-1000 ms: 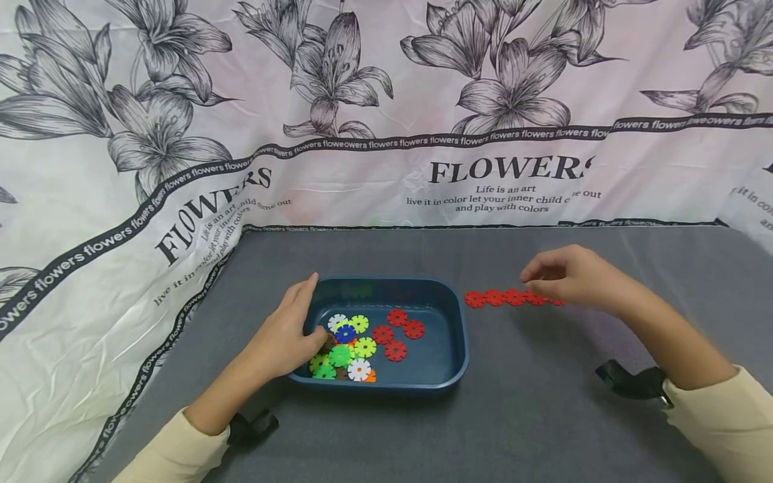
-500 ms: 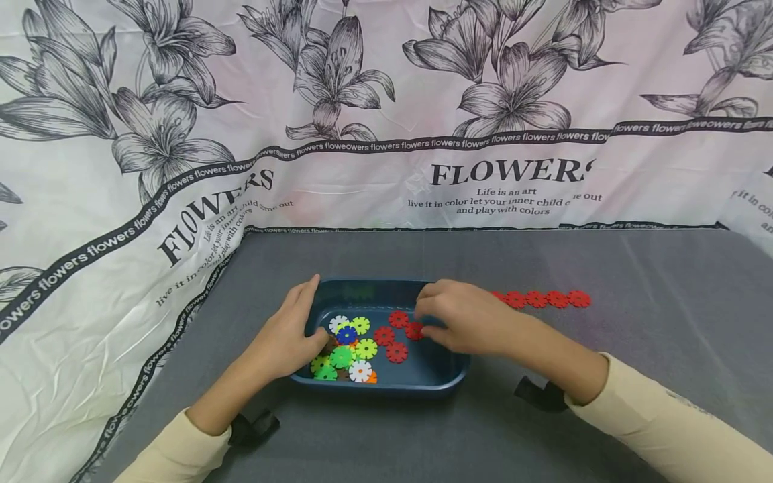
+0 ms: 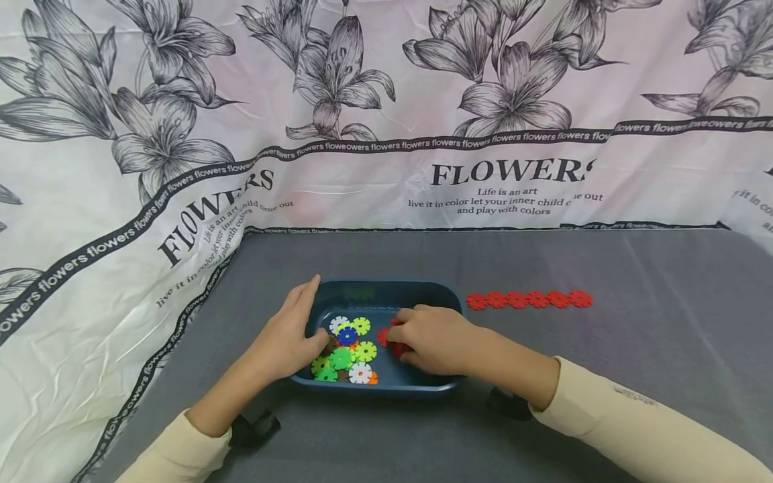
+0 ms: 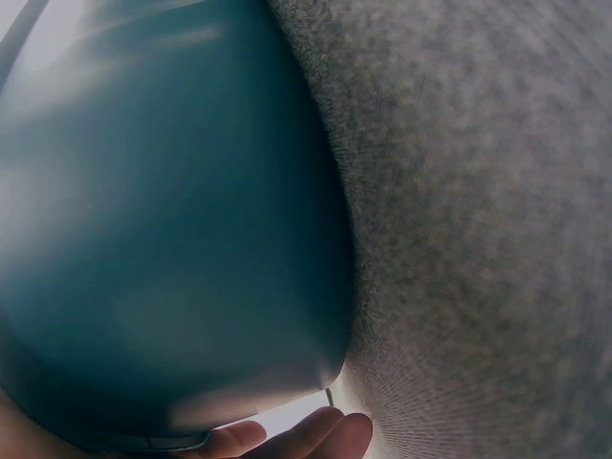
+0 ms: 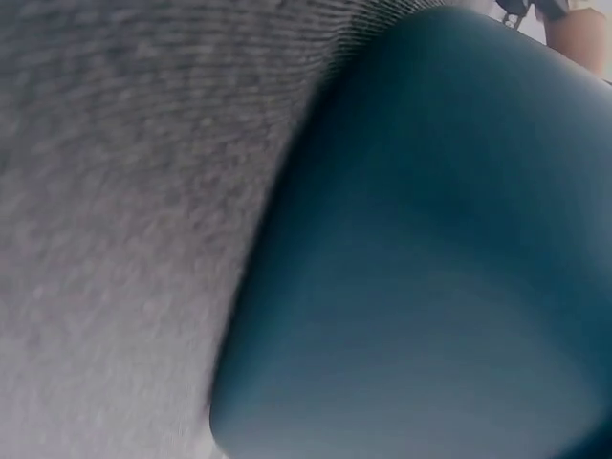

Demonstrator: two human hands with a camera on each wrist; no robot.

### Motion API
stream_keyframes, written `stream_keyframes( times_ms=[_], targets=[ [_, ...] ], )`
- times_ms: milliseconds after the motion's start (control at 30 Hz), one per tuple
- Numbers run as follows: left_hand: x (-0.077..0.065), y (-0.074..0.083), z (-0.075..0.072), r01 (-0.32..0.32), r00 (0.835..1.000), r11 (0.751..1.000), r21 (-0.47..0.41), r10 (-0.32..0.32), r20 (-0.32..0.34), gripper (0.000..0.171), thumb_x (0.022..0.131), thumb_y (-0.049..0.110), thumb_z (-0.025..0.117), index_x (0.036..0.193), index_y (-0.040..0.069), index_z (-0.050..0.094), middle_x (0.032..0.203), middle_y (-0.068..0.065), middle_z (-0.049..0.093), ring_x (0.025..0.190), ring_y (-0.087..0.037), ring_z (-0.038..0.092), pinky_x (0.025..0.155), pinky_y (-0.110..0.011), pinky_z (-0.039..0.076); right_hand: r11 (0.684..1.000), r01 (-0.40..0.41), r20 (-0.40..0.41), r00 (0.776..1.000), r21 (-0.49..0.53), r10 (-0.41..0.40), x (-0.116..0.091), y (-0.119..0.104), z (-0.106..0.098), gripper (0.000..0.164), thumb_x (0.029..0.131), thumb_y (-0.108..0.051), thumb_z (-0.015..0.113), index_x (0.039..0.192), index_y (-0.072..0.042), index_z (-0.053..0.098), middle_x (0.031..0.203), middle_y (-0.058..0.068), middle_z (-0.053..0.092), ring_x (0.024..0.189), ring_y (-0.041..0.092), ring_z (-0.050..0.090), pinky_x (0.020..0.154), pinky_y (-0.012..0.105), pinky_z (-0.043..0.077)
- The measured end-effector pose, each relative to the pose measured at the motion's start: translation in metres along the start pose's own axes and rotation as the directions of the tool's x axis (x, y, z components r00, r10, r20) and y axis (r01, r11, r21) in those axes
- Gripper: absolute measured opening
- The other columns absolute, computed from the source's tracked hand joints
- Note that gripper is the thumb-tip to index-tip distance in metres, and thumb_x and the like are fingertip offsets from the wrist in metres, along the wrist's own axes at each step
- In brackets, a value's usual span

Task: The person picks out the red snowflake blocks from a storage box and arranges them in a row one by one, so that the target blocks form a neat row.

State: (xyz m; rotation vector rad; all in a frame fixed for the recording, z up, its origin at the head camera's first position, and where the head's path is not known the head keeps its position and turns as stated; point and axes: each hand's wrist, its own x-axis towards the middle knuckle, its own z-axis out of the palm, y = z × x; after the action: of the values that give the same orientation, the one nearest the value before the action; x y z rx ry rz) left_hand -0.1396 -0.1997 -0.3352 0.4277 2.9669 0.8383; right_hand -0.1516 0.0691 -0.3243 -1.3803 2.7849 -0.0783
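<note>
A dark blue tray (image 3: 362,387) holds several notched interlocking discs. My left hand (image 3: 286,339) grips its left end, thumb inside the wall and fingers along the outside; in the left wrist view, fingertips (image 4: 330,435) show beside the tray's outer wall (image 4: 191,210). Inside the tray's right half, my right hand (image 3: 437,341) reaches down with its fingers on the red discs (image 3: 383,337), partly covering them. Whether it pinches one is hidden. In the right wrist view only the tray's outer wall (image 5: 411,268) fills the space near that hand.
A straight row of several joined red discs (image 3: 516,300) lies on the grey cloth (image 3: 604,376), right of the tray. Green, yellow, white, blue and orange discs (image 3: 341,357) lie in the tray's left part. A flower-printed curtain (image 3: 362,181) stands behind.
My right hand has moved left from above the red row into the tray, then down onto the red discs. The row is now fully uncovered. My left hand has stayed on the tray.
</note>
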Motion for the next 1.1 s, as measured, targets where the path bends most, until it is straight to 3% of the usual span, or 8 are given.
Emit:
stream_keyframes(
  times_ms=[267,433,567,800,1100],
  targets=[
    [-0.001,0.0,-0.002,0.0,1.0,1.0,-0.007,0.0,0.001,0.086,0.093,0.014,0.06,0.162,0.007,0.009,0.161,-0.022,0.018,0.136,-0.045,0.038,0.093,-0.059,0.044,1.0,0.007,-0.038,0.999,0.005,-0.006,-0.006,0.004,-0.003,0.031,0.085,-0.017,0.08,0.115,-0.014,0.076,0.112,0.009,0.069,0.097,0.023,0.065,0.08,0.035,0.056],
    [-0.002,-0.001,-0.001,-0.001,1.0,1.0,-0.007,0.001,0.001,0.086,0.093,0.014,0.06,0.162,0.007,0.009,0.161,-0.022,0.018,0.136,-0.044,0.039,0.088,-0.055,0.044,0.999,-0.009,-0.057,0.998,0.031,0.011,-0.006,0.005,-0.001,0.032,0.083,-0.016,0.082,0.114,-0.011,0.075,0.102,0.006,0.068,0.087,0.018,0.062,0.076,0.033,0.056],
    [-0.002,-0.002,0.0,0.001,1.0,1.0,-0.008,-0.001,-0.004,0.086,0.093,0.014,0.06,0.162,0.008,0.01,0.161,-0.022,0.018,0.137,-0.044,0.038,0.092,-0.058,0.044,0.998,-0.051,-0.059,0.997,0.041,0.053,-0.005,0.006,0.0,0.037,0.083,-0.018,0.082,0.116,-0.008,0.072,0.098,0.005,0.063,0.083,0.016,0.059,0.073,0.032,0.055],
    [-0.001,-0.001,0.001,0.0,1.0,1.0,-0.013,0.0,-0.011,0.086,0.092,0.014,0.061,0.162,0.007,0.011,0.16,-0.022,0.019,0.138,-0.045,0.036,0.1,-0.064,0.04,0.993,-0.106,0.03,0.994,0.042,0.105,0.0,0.007,-0.003,0.043,0.084,-0.029,0.08,0.12,-0.007,0.07,0.098,0.004,0.061,0.084,0.017,0.056,0.071,0.032,0.052],
    [0.001,-0.001,0.001,-0.001,1.0,1.0,-0.009,0.001,-0.008,0.086,0.092,0.015,0.06,0.162,0.007,0.01,0.161,-0.022,0.019,0.139,-0.044,0.035,0.101,-0.065,0.038,0.973,-0.162,0.143,0.98,0.167,0.139,0.011,0.018,-0.011,0.042,0.083,-0.02,0.083,0.121,-0.007,0.069,0.102,0.007,0.06,0.086,0.018,0.056,0.073,0.033,0.054]
  ],
)
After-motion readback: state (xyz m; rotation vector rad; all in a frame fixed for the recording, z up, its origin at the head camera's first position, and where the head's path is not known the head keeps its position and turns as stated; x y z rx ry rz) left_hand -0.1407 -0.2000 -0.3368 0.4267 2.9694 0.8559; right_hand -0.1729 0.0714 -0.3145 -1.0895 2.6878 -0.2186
